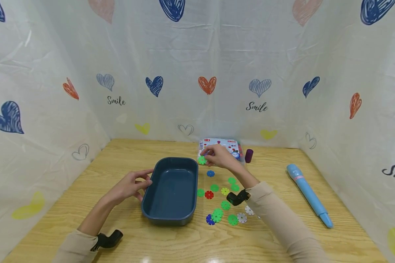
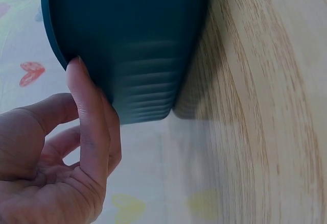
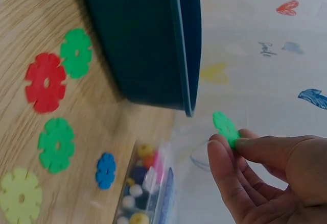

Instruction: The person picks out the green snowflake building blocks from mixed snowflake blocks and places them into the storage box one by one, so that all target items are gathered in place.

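A dark teal rectangular bin (image 1: pixel 169 221), its inside bare, stands upright on the table. My left hand (image 1: pixel 133 185) is at its left side, with relaxed fingers resting against the outer wall; in the left wrist view one fingertip (image 2: pixel 76 67) lies right at the rim. Beyond the bin's far right corner, my right hand (image 1: pixel 219 156) pinches a green notched plastic disc (image 1: pixel 202 160) between thumb and fingers. The right wrist view has this green disc (image 3: pixel 225 128) held up off the table, beside the bin's end (image 3: pixel 153 101).
Loose notched discs, including a red disc (image 1: pixel 209 195), a yellow disc (image 1: pixel 225 191) and a blue disc (image 1: pixel 210 173), lie right of the bin. A clear box of beads (image 1: pixel 240 148) sits at the back beside a purple cylinder (image 1: pixel 249 156). A light-blue microphone-like stick (image 1: pixel 307 191) lies at right.
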`<state>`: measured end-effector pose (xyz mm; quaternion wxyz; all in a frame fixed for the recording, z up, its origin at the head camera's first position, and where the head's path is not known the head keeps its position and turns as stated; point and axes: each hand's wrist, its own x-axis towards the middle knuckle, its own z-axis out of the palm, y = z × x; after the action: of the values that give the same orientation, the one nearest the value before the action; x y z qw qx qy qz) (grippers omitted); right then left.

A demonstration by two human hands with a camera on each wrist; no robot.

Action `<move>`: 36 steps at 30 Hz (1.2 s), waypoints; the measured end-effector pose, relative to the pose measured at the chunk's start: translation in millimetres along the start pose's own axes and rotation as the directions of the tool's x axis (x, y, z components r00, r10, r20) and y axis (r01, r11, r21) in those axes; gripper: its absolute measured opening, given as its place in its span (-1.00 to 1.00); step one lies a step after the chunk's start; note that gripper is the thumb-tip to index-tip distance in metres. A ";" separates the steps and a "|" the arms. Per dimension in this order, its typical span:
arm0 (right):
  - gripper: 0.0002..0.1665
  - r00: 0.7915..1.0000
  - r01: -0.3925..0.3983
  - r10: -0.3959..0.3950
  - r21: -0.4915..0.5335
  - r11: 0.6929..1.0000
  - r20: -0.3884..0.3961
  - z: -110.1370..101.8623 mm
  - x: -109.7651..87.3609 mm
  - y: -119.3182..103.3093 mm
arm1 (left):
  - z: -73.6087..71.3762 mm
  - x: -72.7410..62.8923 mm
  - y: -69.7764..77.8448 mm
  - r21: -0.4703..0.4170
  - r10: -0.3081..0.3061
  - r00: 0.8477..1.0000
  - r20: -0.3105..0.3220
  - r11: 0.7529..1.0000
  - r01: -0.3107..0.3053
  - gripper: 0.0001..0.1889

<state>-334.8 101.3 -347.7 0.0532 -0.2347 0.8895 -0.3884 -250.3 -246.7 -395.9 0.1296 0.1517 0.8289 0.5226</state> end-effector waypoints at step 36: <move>-0.78 0.986 -0.109 0.083 0.185 0.977 0.142 68.7 57.6 -37.2 | 0.5 0.6 1.3 -0.002 -0.003 1.000 -0.006 1.000 0.003 -0.41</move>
<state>-352.7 7.2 -363.6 0.1536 -0.2107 0.8526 -0.4528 -250.5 -245.5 -394.9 0.1280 0.1486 0.8291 0.5236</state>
